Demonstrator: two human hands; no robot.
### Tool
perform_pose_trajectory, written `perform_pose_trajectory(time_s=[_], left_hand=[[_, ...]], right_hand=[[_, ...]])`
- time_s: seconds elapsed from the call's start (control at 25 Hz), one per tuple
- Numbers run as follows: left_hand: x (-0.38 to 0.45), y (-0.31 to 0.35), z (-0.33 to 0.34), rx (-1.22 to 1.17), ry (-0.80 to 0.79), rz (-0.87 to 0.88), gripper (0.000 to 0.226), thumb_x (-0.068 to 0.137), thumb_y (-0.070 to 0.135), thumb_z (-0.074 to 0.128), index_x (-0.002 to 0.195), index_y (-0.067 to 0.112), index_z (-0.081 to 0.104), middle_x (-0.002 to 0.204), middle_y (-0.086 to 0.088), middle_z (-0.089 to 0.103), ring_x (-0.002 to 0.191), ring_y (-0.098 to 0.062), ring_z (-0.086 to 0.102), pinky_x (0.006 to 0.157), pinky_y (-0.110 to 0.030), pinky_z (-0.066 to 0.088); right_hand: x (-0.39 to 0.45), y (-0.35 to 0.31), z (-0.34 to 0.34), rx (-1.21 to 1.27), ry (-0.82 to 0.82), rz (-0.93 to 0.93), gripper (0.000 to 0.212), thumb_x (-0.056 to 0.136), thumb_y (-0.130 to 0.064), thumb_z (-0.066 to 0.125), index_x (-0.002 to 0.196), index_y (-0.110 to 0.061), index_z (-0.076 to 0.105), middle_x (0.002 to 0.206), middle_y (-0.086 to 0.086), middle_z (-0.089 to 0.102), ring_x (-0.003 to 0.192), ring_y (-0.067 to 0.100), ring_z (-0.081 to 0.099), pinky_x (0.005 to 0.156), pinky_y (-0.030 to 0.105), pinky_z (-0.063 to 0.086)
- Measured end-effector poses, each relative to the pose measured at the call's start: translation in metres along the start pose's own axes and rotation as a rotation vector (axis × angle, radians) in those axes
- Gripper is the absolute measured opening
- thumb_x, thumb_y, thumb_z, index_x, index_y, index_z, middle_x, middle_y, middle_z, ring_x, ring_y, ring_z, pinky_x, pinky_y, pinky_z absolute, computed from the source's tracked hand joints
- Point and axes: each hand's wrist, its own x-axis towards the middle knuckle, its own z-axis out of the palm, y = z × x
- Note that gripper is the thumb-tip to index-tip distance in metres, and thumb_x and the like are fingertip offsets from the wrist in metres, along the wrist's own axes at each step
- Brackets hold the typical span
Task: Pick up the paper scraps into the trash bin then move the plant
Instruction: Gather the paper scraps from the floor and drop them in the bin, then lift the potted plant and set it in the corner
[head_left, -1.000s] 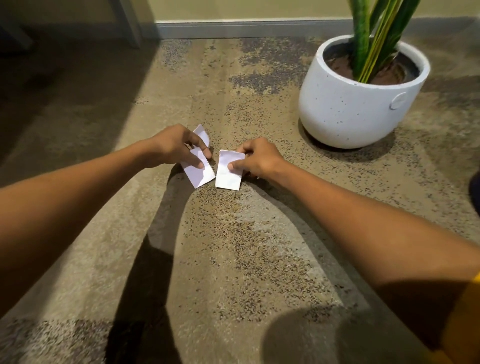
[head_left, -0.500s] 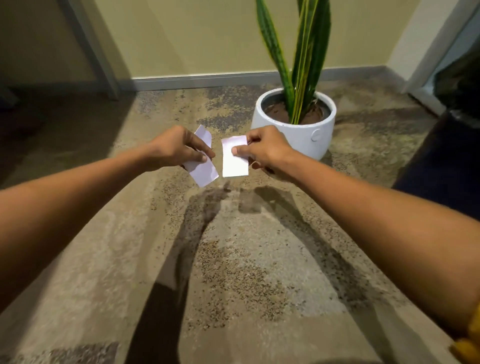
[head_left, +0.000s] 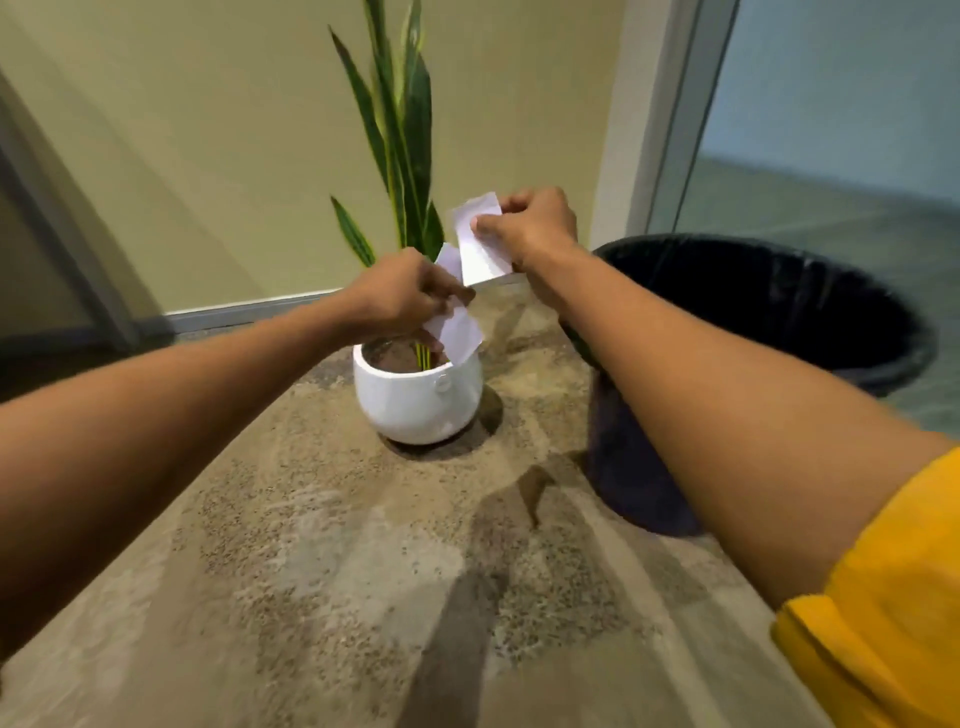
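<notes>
My left hand (head_left: 400, 299) pinches a white paper scrap (head_left: 460, 332) in the air above the plant pot. My right hand (head_left: 535, 228) pinches a second white paper scrap (head_left: 480, 244), held higher and just to the right. Both scraps are off the floor. The plant (head_left: 405, 156), with long green leaves, stands in a round white pot (head_left: 415, 400) on the carpet, directly behind and below my hands. A black trash bin (head_left: 779, 312) with a dark liner stands on the right; my right forearm crosses in front of its left rim.
Mottled brown carpet (head_left: 337, 545) covers the floor in front of me. A green wall with a grey baseboard (head_left: 239, 312) runs behind the plant. A glass panel and its pale frame (head_left: 670, 130) rise behind the bin on the right.
Both hands have lifted the scraps off the carpet and carried them up and to the right. My view has risen, bringing the trash bin into sight.
</notes>
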Motion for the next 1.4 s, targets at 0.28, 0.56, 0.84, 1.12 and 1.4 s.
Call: perform_pose_trajectory(time_s=[0.28,0.56,0.84,1.12,1.4], left_hand=[[0.046,0.133,0.026,-0.081,0.035,0.153,0.034,0.091,-0.003,0.047,0.121,0.002,0.062,0.128,-0.011,0.061,0.071,-0.026,0.071,0.065,-0.033,0.061],[0.065,0.171,0.067,-0.061,-0.042,0.128,0.036,0.089,-0.004,0.048,0.121,0.006,0.063,0.129,-0.015,0.058,0.101,-0.028,0.063,0.075,-0.027,0.059],[0.059,0.145,0.063,-0.194,0.047,0.085,0.026,0.088,-0.004,0.052,0.102,0.007,0.072,0.112,-0.012,0.065,0.090,-0.021,0.064,0.061,-0.017,0.059],[0.029,0.014,0.052,-0.284,0.359,-0.227,0.025,0.089,0.000,0.053,0.111,0.005,0.064,0.092,-0.012,0.063,0.082,-0.021,0.064,0.069,-0.030,0.060],[-0.002,-0.109,0.079,-0.016,0.340,-0.424,0.044,0.089,0.022,0.060,0.129,0.010,0.049,0.118,-0.017,0.057,0.108,-0.032,0.057,0.094,-0.045,0.049]], right_hand=[[0.024,0.029,-0.134,-0.077,0.365,0.144,0.023,0.080,-0.014,0.064,0.101,-0.016,0.072,0.113,0.010,0.068,0.097,0.026,0.066,0.074,0.026,0.050],[0.022,0.059,-0.181,-0.320,0.260,0.239,0.020,0.078,-0.010,0.068,0.098,-0.010,0.070,0.111,0.014,0.065,0.099,0.028,0.065,0.072,0.026,0.048],[0.026,0.053,-0.160,-0.286,0.293,0.217,0.020,0.082,-0.012,0.065,0.102,-0.007,0.068,0.110,0.012,0.067,0.097,0.026,0.063,0.090,0.036,0.054],[-0.007,-0.004,-0.025,-0.080,0.052,-0.227,0.019,0.086,-0.012,0.063,0.074,-0.026,0.058,0.091,-0.001,0.069,0.091,0.019,0.068,0.083,0.040,0.057],[-0.014,0.099,0.090,-0.249,-0.259,-0.108,0.023,0.086,-0.018,0.065,0.109,-0.017,0.066,0.112,0.004,0.064,0.114,0.025,0.058,0.097,0.034,0.047]])
